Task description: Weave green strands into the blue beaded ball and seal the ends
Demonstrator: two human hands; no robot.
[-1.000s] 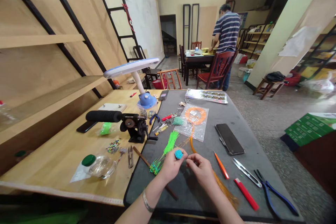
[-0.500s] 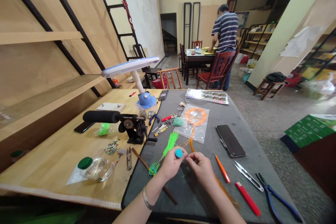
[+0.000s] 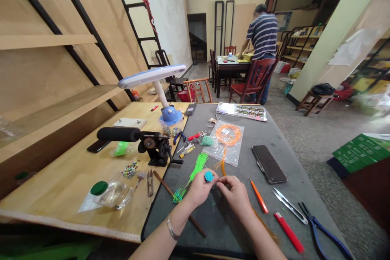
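My left hand [image 3: 199,187] is closed around a small bundle of strands whose blue knobbly tips [image 3: 209,176] poke up out of the fist. Close beside it, my right hand [image 3: 233,191] is closed in a pinch, its fingertips almost meeting the left ones. Whatever lies in that pinch is too small to make out. Bright green strands [image 3: 199,163] lie just beyond my left hand, and a green-and-blue tipped bunch [image 3: 179,193] lies to its left. From a plastic bag, an orange tube coil [image 3: 228,135] trails one end down behind my hands.
To the right lie an orange pen-like tool [image 3: 258,196], thread snips [image 3: 290,205], a red lighter-like stick [image 3: 289,232], blue-handled pliers [image 3: 323,229] and a phone [image 3: 268,164]. A black cranked device [image 3: 154,146], lamp [image 3: 169,114] and jar [image 3: 112,195] stand left. A person [image 3: 263,36] stands behind.
The view has shifted very slightly. Both hands keep nearly the same pose, and the blue-tipped bundle stays in my left hand. The person at the far table has leaned a little.
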